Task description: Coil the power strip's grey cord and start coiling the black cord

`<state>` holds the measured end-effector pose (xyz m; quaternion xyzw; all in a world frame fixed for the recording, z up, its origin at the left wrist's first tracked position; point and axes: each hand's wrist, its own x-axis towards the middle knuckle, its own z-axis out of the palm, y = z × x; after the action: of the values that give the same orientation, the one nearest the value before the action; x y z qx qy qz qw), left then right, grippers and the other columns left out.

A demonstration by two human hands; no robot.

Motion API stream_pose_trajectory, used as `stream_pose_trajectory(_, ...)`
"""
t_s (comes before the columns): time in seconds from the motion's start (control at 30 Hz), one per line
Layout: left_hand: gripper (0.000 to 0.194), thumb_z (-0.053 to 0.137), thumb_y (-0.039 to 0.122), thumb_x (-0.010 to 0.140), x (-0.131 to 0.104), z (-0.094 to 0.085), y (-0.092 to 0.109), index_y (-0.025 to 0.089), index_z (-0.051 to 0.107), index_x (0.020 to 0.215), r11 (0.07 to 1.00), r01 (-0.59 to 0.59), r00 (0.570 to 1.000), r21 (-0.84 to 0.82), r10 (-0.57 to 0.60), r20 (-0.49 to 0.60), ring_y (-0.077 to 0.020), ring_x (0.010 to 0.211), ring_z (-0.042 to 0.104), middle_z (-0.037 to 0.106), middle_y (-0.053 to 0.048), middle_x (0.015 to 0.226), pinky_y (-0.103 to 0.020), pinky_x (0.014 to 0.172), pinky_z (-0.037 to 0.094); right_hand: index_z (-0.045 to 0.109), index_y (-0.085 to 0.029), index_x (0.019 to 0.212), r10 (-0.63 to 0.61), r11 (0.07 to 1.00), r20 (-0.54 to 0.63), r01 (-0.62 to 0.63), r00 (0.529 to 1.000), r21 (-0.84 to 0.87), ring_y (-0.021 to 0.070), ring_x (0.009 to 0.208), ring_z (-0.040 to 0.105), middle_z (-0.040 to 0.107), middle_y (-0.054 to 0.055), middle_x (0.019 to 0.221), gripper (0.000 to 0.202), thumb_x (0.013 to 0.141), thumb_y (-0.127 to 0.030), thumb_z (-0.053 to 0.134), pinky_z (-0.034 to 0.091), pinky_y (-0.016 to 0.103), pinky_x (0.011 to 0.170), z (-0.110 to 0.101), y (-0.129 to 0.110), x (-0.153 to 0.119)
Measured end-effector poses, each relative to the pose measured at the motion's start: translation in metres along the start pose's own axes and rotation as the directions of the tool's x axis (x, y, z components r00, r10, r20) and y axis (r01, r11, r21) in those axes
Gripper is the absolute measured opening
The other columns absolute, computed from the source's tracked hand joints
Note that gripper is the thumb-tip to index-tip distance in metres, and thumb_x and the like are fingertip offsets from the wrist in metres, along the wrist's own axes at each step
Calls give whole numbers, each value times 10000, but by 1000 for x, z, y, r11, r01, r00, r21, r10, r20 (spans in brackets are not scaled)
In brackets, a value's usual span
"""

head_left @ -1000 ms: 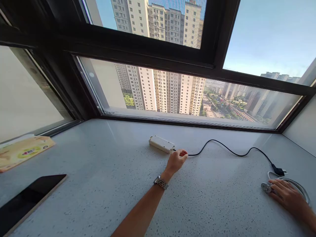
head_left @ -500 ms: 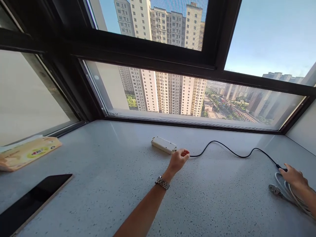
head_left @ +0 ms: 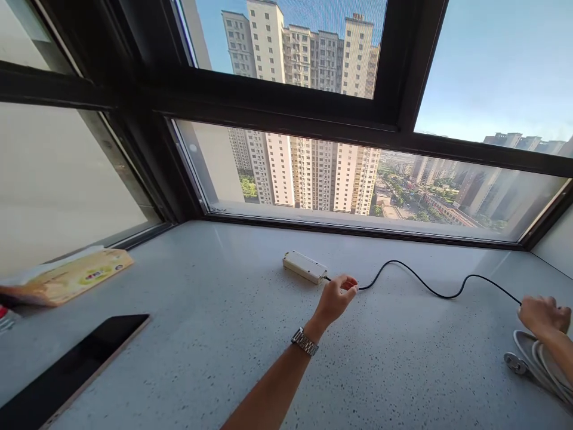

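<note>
One white power strip [head_left: 305, 266] is lying on the speckled grey sill [head_left: 215, 334], and everything else is sitting around it. One black cord [head_left: 430, 288] is running out of its right end and curving away to the right. One dark tablet [head_left: 76, 370] is lying well to the left of the strip and nearer the person, and one yellow packet [head_left: 74, 279] is lying far to the left, by the window frame. One coil of grey cable [head_left: 541, 364] is resting far to the right of the strip.

The left hand [head_left: 336, 295] is reaching forward with the arm stretched out, one metal watch [head_left: 304, 341] showing on the wrist; its fingers are pinching the cord just beside the strip's right end. The right hand [head_left: 544, 315] is curling closed around the cord's far end, just above the coil; the plug itself is hiding inside the fist.
</note>
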<state>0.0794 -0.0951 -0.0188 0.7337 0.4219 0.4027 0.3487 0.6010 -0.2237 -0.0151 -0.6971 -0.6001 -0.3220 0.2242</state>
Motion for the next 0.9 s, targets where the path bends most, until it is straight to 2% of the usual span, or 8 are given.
stream_pose_trajectory(0.17, 231, 571, 300, 815, -8, 6, 15, 184, 683, 980, 995, -75, 997, 68, 76, -13, -302, 1039, 625, 706, -134, 1059, -472, 931, 473, 490, -227, 494, -417, 889, -183, 359, 890, -283, 170, 465, 512, 523, 92, 518, 585, 988, -419, 243, 237, 323, 455, -41, -37, 59)
stream_pose_trajectory(0.37, 708, 634, 556, 812, -33, 7, 68, 215, 472, 1411, 963, -266, 960, -33, 268, 77, -335, 1366, 370, 445, -150, 1492, -520, 1142, 243, 643, -237, 907, -580, 803, -49, 560, 813, -203, 218, 925, 625, 718, 48, 957, 192, 948, -238, 455, 444, 390, 801, -105, -169, 86)
stream_pose_trajectory(0.47, 602, 532, 647, 839, -47, 7, 92, 198, 623, 1228, 950, -200, 950, -241, 248, 191, -325, 1199, 531, 614, -160, 1290, -490, 1054, 380, 629, -335, 950, -722, 689, 23, 714, 692, 126, 150, 947, 614, 720, -50, 1042, 185, 945, -203, 499, 440, 348, 947, -117, -242, 74)
stream_pose_trajectory(0.57, 564, 525, 707, 803, -54, 9, 102, 164, 660, 868, 832, 141, 857, -537, 169, 487, -219, 709, 639, 674, -86, 759, -377, 719, 537, 608, -347, 949, -798, 540, -128, 792, 590, 285, 113, 983, 610, 684, -101, 1153, 211, 936, -170, 493, 390, 329, 1061, -113, -293, 66)
stream_pose_trajectory(0.73, 474, 695, 585, 758, -44, -4, 107, 193, 448, 657, 499, 364, 920, -786, -62, 387, -40, 381, 216, 253, 106, 484, -172, 369, 262, 525, -311, 1217, -228, 652, -317, 386, 921, 652, 274, 1295, 456, 540, 48, 1352, 320, 903, -311, 588, 290, 537, 1122, -98, -333, 59)
stream_pose_trajectory(0.8, 503, 689, 576, 764, -39, -19, 110, 209, 370, 634, 380, 299, 954, -875, -116, 276, -40, 384, 113, 180, 113, 487, -162, 337, 160, 486, -255, 1270, -73, 406, -102, 123, 992, 905, 307, 1285, 469, 527, 124, 1340, 431, 919, -498, 550, 376, 534, 1053, -91, -347, 52)
stream_pose_trajectory(0.87, 512, 664, 572, 778, -35, -40, 113, 220, 325, 628, 306, 184, 978, -934, -151, 144, -51, 382, 72, 145, 110, 484, -163, 319, 148, 525, -208, 1218, -393, 67, 219, -210, 893, 975, 275, 1105, 600, 617, 136, 1176, 590, 885, -692, 468, 487, 457, 919, -81, -363, 42)
stream_pose_trajectory(0.9, 504, 641, 558, 802, -35, -52, 115, 223, 309, 624, 293, 118, 983, -949, -168, 70, -58, 383, 60, 130, 106, 487, -166, 314, 156, 565, -189, 1155, -622, 1, 309, -394, 719, 919, 246, 975, 646, 656, 115, 1046, 657, 839, -757, 469, 518, 412, 842, -75, -371, 37)
